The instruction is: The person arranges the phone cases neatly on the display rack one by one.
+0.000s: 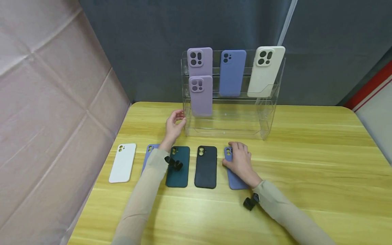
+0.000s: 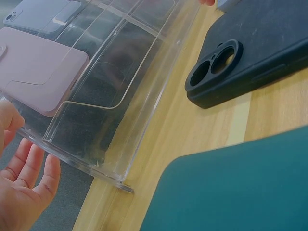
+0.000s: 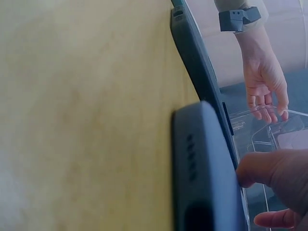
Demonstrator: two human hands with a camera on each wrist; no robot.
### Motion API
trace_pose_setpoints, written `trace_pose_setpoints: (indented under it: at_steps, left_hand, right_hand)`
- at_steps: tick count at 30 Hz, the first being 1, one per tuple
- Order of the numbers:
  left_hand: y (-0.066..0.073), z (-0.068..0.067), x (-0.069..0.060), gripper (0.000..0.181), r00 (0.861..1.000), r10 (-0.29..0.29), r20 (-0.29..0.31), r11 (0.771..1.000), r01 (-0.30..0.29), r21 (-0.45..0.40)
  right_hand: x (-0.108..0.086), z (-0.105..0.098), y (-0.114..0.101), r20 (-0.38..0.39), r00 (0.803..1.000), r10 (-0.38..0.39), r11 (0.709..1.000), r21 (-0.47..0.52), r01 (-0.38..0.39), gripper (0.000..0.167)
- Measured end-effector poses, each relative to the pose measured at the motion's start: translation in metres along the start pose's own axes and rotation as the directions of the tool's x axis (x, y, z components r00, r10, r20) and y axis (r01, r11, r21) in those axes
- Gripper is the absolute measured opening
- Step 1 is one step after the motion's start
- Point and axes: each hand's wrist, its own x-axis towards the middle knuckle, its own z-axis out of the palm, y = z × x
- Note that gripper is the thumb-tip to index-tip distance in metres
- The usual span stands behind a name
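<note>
My left hand (image 1: 175, 125) is at the left side of a clear acrylic display stand (image 1: 226, 131), thumb and curled fingers about its side panel edge. In the left wrist view, the fingertips (image 2: 32, 153) meet that edge. My right hand (image 1: 241, 160) grips a periwinkle-blue phone case (image 1: 235, 182) lying on the table, thumb at its left edge and fingers over its upper right. Left of it lie a black phone case (image 1: 206, 170), a dark green one (image 1: 182, 177) and a white one (image 1: 123, 165). Another blue case (image 1: 151, 149) is partly hidden by my left sleeve.
On the stand are two lilac phone cases (image 1: 201, 98), one above the other, a blue case (image 1: 231, 75) and a cream case (image 1: 264, 75). The stand is near the back of the wooden table (image 1: 321, 153). Behind hangs a grey curtain (image 1: 147, 51).
</note>
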Motion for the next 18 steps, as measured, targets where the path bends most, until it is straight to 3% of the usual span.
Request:
trace_pose_setpoints:
  at_steps: [8, 15, 18]
  left_hand:
    - [0.004, 0.0, -0.001, 0.036, 1.0, -0.001, 0.008, 1.0, 0.001, -0.011]
    - [0.029, 0.002, -0.009, 0.036, 1.0, 0.002, 0.021, 1.0, -0.003, 0.008]
    - [0.017, 0.001, -0.005, 0.035, 1.0, 0.007, 0.01, 1.0, -0.007, 0.006]
  right_hand:
    - [0.0, -0.003, 0.0, -0.019, 1.0, -0.01, 0.999, 0.037, 0.01, 0.062]
    - [0.002, -0.008, -0.001, -0.088, 0.995, -0.048, 0.995, 0.087, 0.056, 0.057]
    - [0.003, -0.015, -0.002, -0.135, 0.988, -0.071, 0.991, 0.099, 0.085, 0.054]
